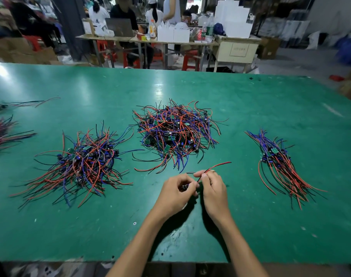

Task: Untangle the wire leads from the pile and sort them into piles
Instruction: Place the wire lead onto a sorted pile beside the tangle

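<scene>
Roughly, I judge the sorting well short of halfway: the tangled pile (175, 129) mid-desk is the biggest heap, with a looser pile (80, 162) to its left and a combed pile (278, 162) to its right on the green desk (250, 100). My left hand (175, 193) and right hand (212, 188) each pinch one wire lead (214, 166) just in front of the tangle, every grip curled tight.

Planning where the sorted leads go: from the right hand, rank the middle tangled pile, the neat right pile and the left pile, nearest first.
From the right hand:
1. Middle tangled pile, just ahead.
2. Neat right pile, to its right.
3. Left pile, across past the left hand.
</scene>
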The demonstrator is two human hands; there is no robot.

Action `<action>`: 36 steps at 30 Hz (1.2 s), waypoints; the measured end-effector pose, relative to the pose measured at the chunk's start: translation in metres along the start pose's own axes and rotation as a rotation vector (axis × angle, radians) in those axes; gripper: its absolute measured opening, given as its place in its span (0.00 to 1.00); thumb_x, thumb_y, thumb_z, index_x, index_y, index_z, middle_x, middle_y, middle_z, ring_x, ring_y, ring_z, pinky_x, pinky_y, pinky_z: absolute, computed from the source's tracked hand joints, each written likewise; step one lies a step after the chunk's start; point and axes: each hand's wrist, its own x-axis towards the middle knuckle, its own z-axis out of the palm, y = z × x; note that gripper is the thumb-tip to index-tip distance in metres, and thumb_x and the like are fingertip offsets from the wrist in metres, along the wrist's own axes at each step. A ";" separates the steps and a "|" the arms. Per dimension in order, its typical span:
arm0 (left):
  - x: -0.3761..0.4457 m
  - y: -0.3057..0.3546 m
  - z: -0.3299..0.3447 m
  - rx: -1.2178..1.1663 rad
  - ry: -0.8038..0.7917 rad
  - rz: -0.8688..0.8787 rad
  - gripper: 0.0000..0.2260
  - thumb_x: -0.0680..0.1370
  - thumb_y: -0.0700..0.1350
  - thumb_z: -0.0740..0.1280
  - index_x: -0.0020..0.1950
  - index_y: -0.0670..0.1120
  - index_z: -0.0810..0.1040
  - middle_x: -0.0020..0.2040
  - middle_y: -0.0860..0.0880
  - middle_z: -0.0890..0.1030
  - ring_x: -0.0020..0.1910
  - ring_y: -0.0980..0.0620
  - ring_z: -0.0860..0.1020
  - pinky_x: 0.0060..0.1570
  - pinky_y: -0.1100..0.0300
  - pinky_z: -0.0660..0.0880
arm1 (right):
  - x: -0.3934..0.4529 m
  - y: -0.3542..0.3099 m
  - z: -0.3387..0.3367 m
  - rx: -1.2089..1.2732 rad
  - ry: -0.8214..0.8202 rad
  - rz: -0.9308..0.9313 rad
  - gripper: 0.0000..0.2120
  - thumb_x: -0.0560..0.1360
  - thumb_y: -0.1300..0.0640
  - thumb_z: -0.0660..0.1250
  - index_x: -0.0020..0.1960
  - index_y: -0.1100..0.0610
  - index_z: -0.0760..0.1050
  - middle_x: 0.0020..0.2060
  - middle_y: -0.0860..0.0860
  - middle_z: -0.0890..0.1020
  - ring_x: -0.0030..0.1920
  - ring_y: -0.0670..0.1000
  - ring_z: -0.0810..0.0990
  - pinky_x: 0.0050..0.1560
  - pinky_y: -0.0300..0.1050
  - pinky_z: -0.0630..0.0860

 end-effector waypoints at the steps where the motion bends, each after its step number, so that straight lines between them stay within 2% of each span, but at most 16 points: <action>1: 0.000 0.001 -0.002 0.000 -0.029 0.010 0.08 0.80 0.40 0.68 0.42 0.46 0.82 0.33 0.51 0.83 0.30 0.60 0.78 0.33 0.71 0.71 | 0.000 0.001 -0.001 0.041 0.039 0.015 0.14 0.78 0.53 0.55 0.44 0.47 0.79 0.45 0.45 0.81 0.51 0.48 0.77 0.52 0.36 0.69; 4: -0.002 0.003 -0.005 0.001 -0.106 0.013 0.08 0.80 0.39 0.67 0.43 0.44 0.83 0.33 0.51 0.84 0.30 0.61 0.80 0.33 0.72 0.70 | 0.003 0.002 -0.005 0.170 0.157 0.118 0.15 0.76 0.51 0.55 0.44 0.50 0.80 0.43 0.49 0.79 0.45 0.54 0.78 0.49 0.50 0.74; 6: -0.004 0.004 -0.008 0.001 -0.158 0.007 0.08 0.81 0.40 0.67 0.44 0.44 0.83 0.33 0.51 0.84 0.30 0.61 0.79 0.31 0.71 0.69 | 0.004 0.002 -0.007 0.239 0.232 0.173 0.15 0.75 0.50 0.55 0.42 0.49 0.80 0.41 0.51 0.77 0.40 0.54 0.76 0.45 0.54 0.75; 10: -0.004 0.007 -0.013 -0.009 -0.251 -0.017 0.08 0.82 0.41 0.67 0.45 0.42 0.83 0.35 0.50 0.84 0.29 0.61 0.77 0.30 0.68 0.67 | 0.005 0.001 -0.010 0.363 0.356 0.259 0.17 0.74 0.48 0.56 0.38 0.48 0.82 0.36 0.49 0.78 0.36 0.53 0.75 0.35 0.40 0.72; 12: -0.004 0.008 -0.015 0.002 -0.260 -0.031 0.08 0.82 0.42 0.68 0.46 0.41 0.84 0.36 0.49 0.84 0.31 0.58 0.78 0.32 0.67 0.68 | 0.006 0.001 -0.012 0.405 0.381 0.279 0.17 0.73 0.48 0.56 0.36 0.49 0.82 0.34 0.47 0.79 0.36 0.51 0.76 0.33 0.37 0.72; 14: -0.005 0.008 -0.017 -0.015 -0.222 -0.046 0.08 0.81 0.43 0.68 0.47 0.41 0.85 0.36 0.48 0.84 0.33 0.56 0.77 0.34 0.67 0.69 | 0.005 0.001 -0.011 0.384 0.276 0.220 0.17 0.76 0.46 0.57 0.38 0.48 0.82 0.37 0.47 0.83 0.37 0.46 0.77 0.36 0.41 0.74; 16: -0.007 0.008 -0.021 -0.102 -0.187 -0.073 0.08 0.82 0.42 0.68 0.48 0.41 0.85 0.36 0.48 0.84 0.33 0.57 0.78 0.34 0.69 0.70 | 0.000 0.002 -0.009 0.303 0.067 0.142 0.17 0.78 0.40 0.58 0.44 0.45 0.83 0.43 0.45 0.85 0.41 0.43 0.80 0.43 0.48 0.79; 18: -0.010 0.009 -0.023 -0.197 -0.178 -0.096 0.08 0.82 0.41 0.67 0.50 0.39 0.84 0.36 0.48 0.84 0.27 0.60 0.77 0.29 0.72 0.69 | -0.004 0.002 -0.006 0.223 -0.083 0.088 0.17 0.78 0.37 0.60 0.47 0.44 0.84 0.44 0.47 0.86 0.46 0.47 0.84 0.50 0.53 0.81; 21: -0.010 0.010 -0.023 -0.216 -0.171 -0.103 0.10 0.81 0.48 0.69 0.55 0.43 0.85 0.43 0.45 0.87 0.23 0.58 0.69 0.23 0.69 0.64 | -0.004 0.003 -0.009 0.215 -0.005 0.077 0.15 0.82 0.44 0.64 0.45 0.49 0.85 0.41 0.50 0.87 0.43 0.50 0.84 0.49 0.55 0.81; 23: -0.010 0.009 -0.027 -0.263 -0.172 -0.108 0.14 0.78 0.52 0.70 0.61 0.47 0.82 0.48 0.43 0.87 0.24 0.55 0.69 0.23 0.67 0.67 | -0.001 0.001 -0.012 0.342 0.152 0.148 0.15 0.83 0.48 0.63 0.44 0.54 0.82 0.38 0.52 0.87 0.37 0.47 0.82 0.42 0.48 0.79; 25: -0.009 0.005 -0.034 -0.350 -0.167 -0.117 0.17 0.77 0.47 0.73 0.64 0.47 0.80 0.50 0.41 0.87 0.27 0.54 0.72 0.27 0.65 0.72 | 0.001 -0.001 -0.014 0.480 0.254 0.206 0.14 0.84 0.50 0.61 0.46 0.55 0.79 0.35 0.53 0.86 0.32 0.45 0.81 0.35 0.37 0.75; 27: -0.010 0.000 -0.038 -0.395 -0.168 -0.119 0.18 0.75 0.42 0.76 0.64 0.47 0.81 0.49 0.41 0.86 0.29 0.54 0.74 0.30 0.64 0.73 | 0.002 -0.003 -0.013 0.556 0.282 0.232 0.14 0.85 0.51 0.59 0.47 0.56 0.76 0.34 0.53 0.86 0.30 0.46 0.81 0.31 0.34 0.73; 30: -0.007 -0.002 -0.037 -0.434 -0.170 -0.134 0.16 0.77 0.39 0.73 0.64 0.45 0.80 0.53 0.40 0.86 0.32 0.54 0.77 0.34 0.64 0.76 | 0.004 -0.005 -0.016 0.661 0.260 0.280 0.13 0.86 0.50 0.56 0.49 0.56 0.72 0.36 0.54 0.87 0.30 0.49 0.84 0.29 0.35 0.75; 32: -0.006 -0.002 -0.036 -0.479 -0.145 -0.138 0.15 0.78 0.38 0.71 0.65 0.42 0.79 0.55 0.40 0.85 0.33 0.53 0.80 0.37 0.64 0.79 | 0.003 -0.006 -0.017 0.700 0.180 0.310 0.10 0.86 0.51 0.56 0.50 0.54 0.70 0.39 0.56 0.87 0.34 0.54 0.87 0.30 0.38 0.78; 34: -0.006 -0.002 -0.037 -0.497 -0.105 -0.133 0.15 0.78 0.38 0.71 0.65 0.41 0.79 0.55 0.40 0.85 0.35 0.52 0.82 0.39 0.63 0.80 | 0.001 -0.006 -0.016 0.691 0.065 0.289 0.06 0.84 0.52 0.62 0.52 0.54 0.70 0.42 0.59 0.87 0.38 0.59 0.87 0.33 0.41 0.81; 36: -0.006 -0.002 -0.037 -0.518 -0.074 -0.132 0.15 0.78 0.38 0.71 0.64 0.40 0.79 0.55 0.40 0.85 0.36 0.50 0.83 0.40 0.62 0.80 | 0.000 -0.007 -0.018 0.665 -0.025 0.260 0.10 0.78 0.53 0.69 0.55 0.55 0.71 0.44 0.61 0.87 0.41 0.61 0.87 0.36 0.43 0.81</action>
